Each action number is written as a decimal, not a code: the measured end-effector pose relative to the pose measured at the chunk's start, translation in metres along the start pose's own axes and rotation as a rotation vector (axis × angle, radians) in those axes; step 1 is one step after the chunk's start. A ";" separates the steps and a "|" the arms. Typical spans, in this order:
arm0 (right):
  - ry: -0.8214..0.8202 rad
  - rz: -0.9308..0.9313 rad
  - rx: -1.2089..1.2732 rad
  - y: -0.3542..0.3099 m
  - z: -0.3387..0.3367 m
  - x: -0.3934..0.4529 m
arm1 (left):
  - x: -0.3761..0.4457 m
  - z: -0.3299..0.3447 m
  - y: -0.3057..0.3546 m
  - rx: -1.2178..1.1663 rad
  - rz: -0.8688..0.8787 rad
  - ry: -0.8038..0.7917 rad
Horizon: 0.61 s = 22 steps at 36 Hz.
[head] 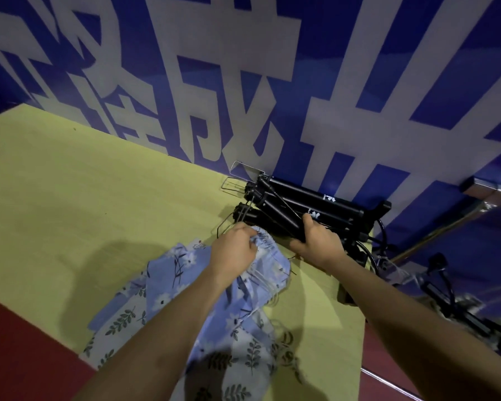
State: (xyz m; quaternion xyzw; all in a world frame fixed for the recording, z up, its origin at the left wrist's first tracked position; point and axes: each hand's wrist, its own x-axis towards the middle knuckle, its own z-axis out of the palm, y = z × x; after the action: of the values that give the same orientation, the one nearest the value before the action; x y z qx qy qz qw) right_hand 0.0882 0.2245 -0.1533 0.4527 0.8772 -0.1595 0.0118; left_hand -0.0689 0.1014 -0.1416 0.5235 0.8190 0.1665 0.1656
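Observation:
A blue and grey floral garment (180, 308) lies crumpled on the yellow-green table (84, 198), reaching to the near edge. My left hand (234, 250) grips its gathered top edge, beside a thin wire hanger (229, 224) whose loop pokes out to the left. My right hand (318, 241) grips the near end of a bundle of black folded tripod-like stands (307, 205) lying along the wall. Two more wire loops (237, 178) stick out from the bundle's left end.
A blue wall banner with large white characters (243, 82) stands right behind the table. Black cables and metal equipment (446, 290) sit off the table's right edge. Red floor (26, 357) shows at the lower left.

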 end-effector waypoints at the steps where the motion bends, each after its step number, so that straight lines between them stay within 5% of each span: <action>1: 0.011 0.015 0.027 0.001 -0.003 -0.003 | -0.003 -0.002 0.001 -0.002 0.013 0.013; 10: 0.164 0.070 0.205 0.005 -0.025 -0.032 | -0.018 -0.014 0.008 -0.069 0.011 0.115; 22: 0.225 0.090 0.216 -0.010 -0.034 -0.074 | -0.023 -0.028 0.006 -0.091 -0.002 -0.227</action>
State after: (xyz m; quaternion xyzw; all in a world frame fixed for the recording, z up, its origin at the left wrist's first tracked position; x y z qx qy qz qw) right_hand 0.1279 0.1709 -0.1057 0.5054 0.8295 -0.2005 -0.1280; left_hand -0.0678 0.0796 -0.1118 0.5301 0.7871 0.1433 0.2810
